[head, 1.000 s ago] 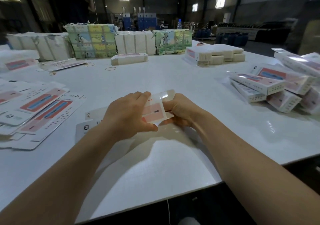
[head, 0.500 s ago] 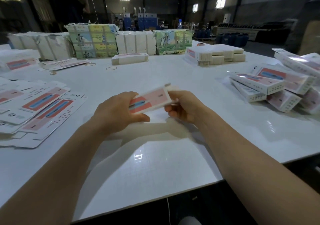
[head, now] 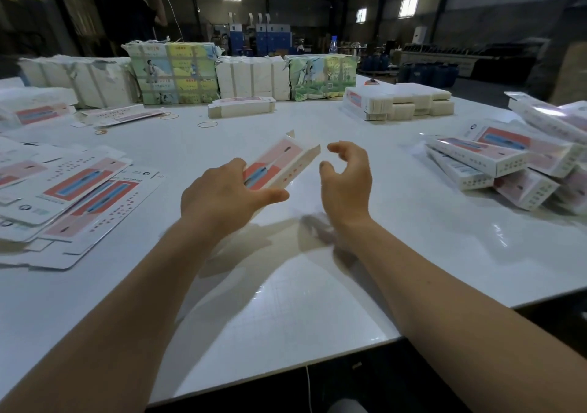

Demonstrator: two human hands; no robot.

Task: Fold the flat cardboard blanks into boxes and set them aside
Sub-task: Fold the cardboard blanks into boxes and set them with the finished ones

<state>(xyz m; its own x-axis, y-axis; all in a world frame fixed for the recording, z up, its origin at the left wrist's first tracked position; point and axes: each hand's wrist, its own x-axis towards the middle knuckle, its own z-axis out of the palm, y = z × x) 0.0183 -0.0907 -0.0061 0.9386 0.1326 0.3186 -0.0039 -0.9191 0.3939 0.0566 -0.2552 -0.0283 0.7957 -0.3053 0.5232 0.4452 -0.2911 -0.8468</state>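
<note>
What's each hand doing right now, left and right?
Left hand: grips the near end of the half-folded box.
Right hand: open, fingers loosely curled, holding nothing, just off the box's far end.

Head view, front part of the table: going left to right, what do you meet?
Spread of flat blanks → left hand gripping the folded box → right hand, fingers curled, holding nothing → pile of finished boxes.
</note>
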